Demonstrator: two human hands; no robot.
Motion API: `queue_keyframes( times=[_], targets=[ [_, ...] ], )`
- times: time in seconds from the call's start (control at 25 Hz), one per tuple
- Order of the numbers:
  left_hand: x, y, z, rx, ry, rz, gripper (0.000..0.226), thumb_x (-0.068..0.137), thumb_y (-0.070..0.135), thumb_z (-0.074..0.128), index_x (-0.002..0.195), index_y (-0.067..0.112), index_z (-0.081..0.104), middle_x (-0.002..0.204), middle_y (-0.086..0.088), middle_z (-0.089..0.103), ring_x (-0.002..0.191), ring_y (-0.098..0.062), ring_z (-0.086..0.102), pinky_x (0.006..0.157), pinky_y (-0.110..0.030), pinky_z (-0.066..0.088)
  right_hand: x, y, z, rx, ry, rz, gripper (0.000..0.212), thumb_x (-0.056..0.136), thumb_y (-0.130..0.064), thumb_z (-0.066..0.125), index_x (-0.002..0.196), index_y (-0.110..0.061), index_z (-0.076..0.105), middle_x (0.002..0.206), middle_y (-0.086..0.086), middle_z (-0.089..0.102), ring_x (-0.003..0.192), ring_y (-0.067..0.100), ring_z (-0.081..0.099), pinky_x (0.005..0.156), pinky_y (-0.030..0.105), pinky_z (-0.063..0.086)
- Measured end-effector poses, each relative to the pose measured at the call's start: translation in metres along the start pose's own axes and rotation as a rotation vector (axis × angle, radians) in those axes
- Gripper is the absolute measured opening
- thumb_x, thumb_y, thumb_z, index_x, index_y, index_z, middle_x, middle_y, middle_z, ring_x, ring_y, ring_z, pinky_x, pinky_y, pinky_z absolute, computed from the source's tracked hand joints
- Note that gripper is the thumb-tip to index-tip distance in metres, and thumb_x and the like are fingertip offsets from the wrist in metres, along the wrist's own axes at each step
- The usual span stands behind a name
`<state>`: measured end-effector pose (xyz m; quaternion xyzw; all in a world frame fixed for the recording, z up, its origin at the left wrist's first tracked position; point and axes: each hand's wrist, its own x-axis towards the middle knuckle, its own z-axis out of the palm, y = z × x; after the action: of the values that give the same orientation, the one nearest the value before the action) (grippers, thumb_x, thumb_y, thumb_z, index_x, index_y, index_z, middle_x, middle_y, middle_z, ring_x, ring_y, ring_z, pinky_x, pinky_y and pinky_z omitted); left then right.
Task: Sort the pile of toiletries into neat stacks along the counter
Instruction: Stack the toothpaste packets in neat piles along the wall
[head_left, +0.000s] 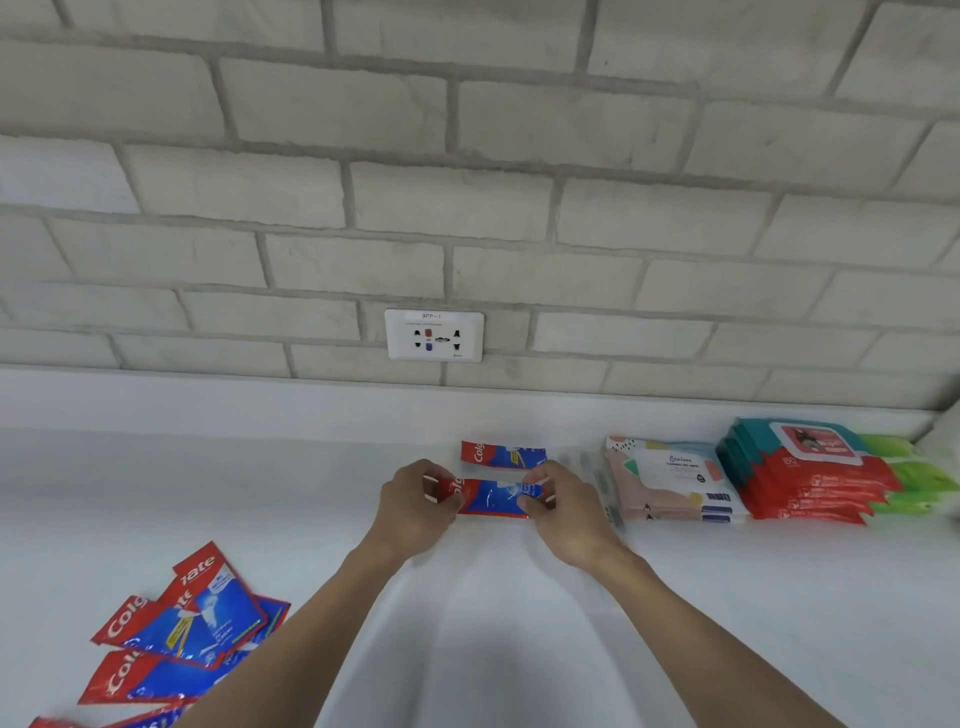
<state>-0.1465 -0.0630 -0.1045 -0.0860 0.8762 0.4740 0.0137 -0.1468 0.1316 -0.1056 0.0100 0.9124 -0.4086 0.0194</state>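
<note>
A red and blue toothpaste sachet (491, 498) sits in the middle of the white counter (727, 597), gripped at both ends. My left hand (415, 506) pinches its red left end and my right hand (558, 506) pinches its blue right end. Just behind it another toothpaste sachet (503, 454) lies flat near the wall. A loose pile of several more toothpaste sachets (179, 631) lies at the front left of the counter, some overlapping.
Right of my hands lie clear flat packets (597, 480), a stack of pastel wipe packs (670, 480), a stack of red and teal wipe packs (802, 475) and green packs (917, 478) in the corner. A wall socket (434, 335) sits in the brick wall behind.
</note>
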Motion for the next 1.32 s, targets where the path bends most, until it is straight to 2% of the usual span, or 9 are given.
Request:
queue_keyframes(
  times=[0.08, 0.24, 0.4, 0.6, 0.72, 0.88, 0.96, 1.12, 1.32],
  targets=[
    [0.009, 0.000, 0.008, 0.000, 0.020, -0.012, 0.024, 0.081, 0.020, 0.072, 0.101, 0.019, 0.058, 0.091, 0.000, 0.067, 0.076, -0.016, 0.068, 0.067, -0.025, 0.057, 0.010, 0.002, 0.003, -0.034, 0.035, -0.019, 0.018, 0.092, -0.016, 0.062, 0.110, -0.018, 0.057, 0.098, 0.002, 0.062, 0.077, 0.011, 0.058, 0.059, 0.010, 0.041],
    [0.022, 0.001, 0.023, -0.010, 0.054, 0.014, 0.029, 0.081, 0.012, 0.070, 0.103, 0.017, 0.051, 0.084, 0.005, 0.060, 0.075, -0.010, 0.059, 0.054, -0.008, 0.039, 0.030, 0.011, 0.009, -0.150, 0.100, -0.073, 0.015, 0.092, -0.010, 0.061, 0.106, -0.012, 0.056, 0.108, 0.006, 0.056, 0.089, 0.015, 0.053, 0.060, 0.009, 0.036],
    [0.037, -0.004, 0.035, 0.034, 0.046, 0.024, 0.025, 0.083, 0.009, 0.067, 0.102, 0.016, 0.052, 0.082, 0.009, 0.056, 0.073, -0.006, 0.056, 0.052, -0.005, 0.036, 0.039, 0.018, 0.013, -0.303, 0.098, -0.148, 0.013, 0.093, -0.010, 0.053, 0.105, -0.013, 0.056, 0.113, 0.007, 0.047, 0.089, 0.015, 0.045, 0.072, 0.018, 0.035],
    [0.044, -0.011, 0.046, 0.154, 0.074, 0.113, 0.024, 0.084, 0.013, 0.066, 0.107, 0.017, 0.060, 0.095, 0.001, 0.059, 0.090, -0.016, 0.060, 0.074, -0.018, 0.040, 0.045, 0.024, 0.023, -0.466, 0.077, -0.163, 0.020, 0.090, -0.003, 0.051, 0.107, -0.012, 0.057, 0.116, 0.008, 0.046, 0.100, 0.025, 0.050, 0.083, 0.029, 0.045],
    [0.045, -0.018, 0.049, 0.286, 0.080, 0.192, 0.026, 0.088, 0.023, 0.061, 0.114, 0.021, 0.062, 0.102, 0.002, 0.060, 0.101, -0.016, 0.051, 0.081, -0.017, 0.030, 0.039, 0.023, 0.029, -0.644, 0.107, -0.183, 0.035, 0.082, 0.003, 0.057, 0.114, -0.011, 0.059, 0.119, 0.009, 0.049, 0.106, 0.029, 0.046, 0.090, 0.033, 0.042],
    [0.041, -0.022, 0.048, 0.266, 0.115, 0.263, 0.023, 0.091, 0.019, 0.059, 0.113, 0.021, 0.068, 0.100, 0.005, 0.053, 0.098, -0.012, 0.041, 0.076, -0.013, 0.028, 0.025, 0.017, 0.042, -0.696, 0.149, -0.205, 0.051, 0.040, -0.005, 0.086, 0.089, -0.010, 0.073, 0.092, 0.008, 0.066, 0.078, 0.027, 0.063, 0.065, 0.032, 0.054],
    [0.040, -0.025, 0.048, 0.253, 0.131, 0.305, 0.021, 0.092, 0.017, 0.059, 0.110, 0.019, 0.070, 0.096, 0.007, 0.050, 0.095, -0.011, 0.041, 0.069, -0.008, 0.032, 0.020, 0.017, 0.047, -0.694, 0.131, -0.194, 0.060, 0.025, -0.015, 0.090, 0.083, -0.013, 0.075, 0.082, 0.005, 0.068, 0.068, 0.022, 0.065, 0.055, 0.028, 0.055],
    [0.037, -0.028, 0.050, 0.245, 0.133, 0.339, 0.021, 0.094, 0.016, 0.057, 0.109, 0.015, 0.071, 0.105, 0.001, 0.061, 0.102, -0.015, 0.047, 0.071, -0.004, 0.030, 0.011, 0.021, 0.051, -0.690, 0.102, -0.182, 0.054, 0.035, -0.020, 0.091, 0.086, -0.014, 0.073, 0.085, 0.006, 0.068, 0.071, 0.023, 0.067, 0.058, 0.030, 0.058],
    [0.030, -0.030, 0.053, 0.258, 0.158, 0.391, 0.027, 0.096, 0.013, 0.052, 0.119, 0.013, 0.067, 0.118, -0.001, 0.063, 0.111, -0.016, 0.046, 0.088, -0.011, 0.032, 0.008, 0.020, 0.051, -0.696, 0.139, -0.163, 0.047, 0.045, -0.023, 0.090, 0.088, -0.013, 0.074, 0.086, 0.007, 0.069, 0.075, 0.025, 0.068, 0.061, 0.033, 0.060]
  ],
)
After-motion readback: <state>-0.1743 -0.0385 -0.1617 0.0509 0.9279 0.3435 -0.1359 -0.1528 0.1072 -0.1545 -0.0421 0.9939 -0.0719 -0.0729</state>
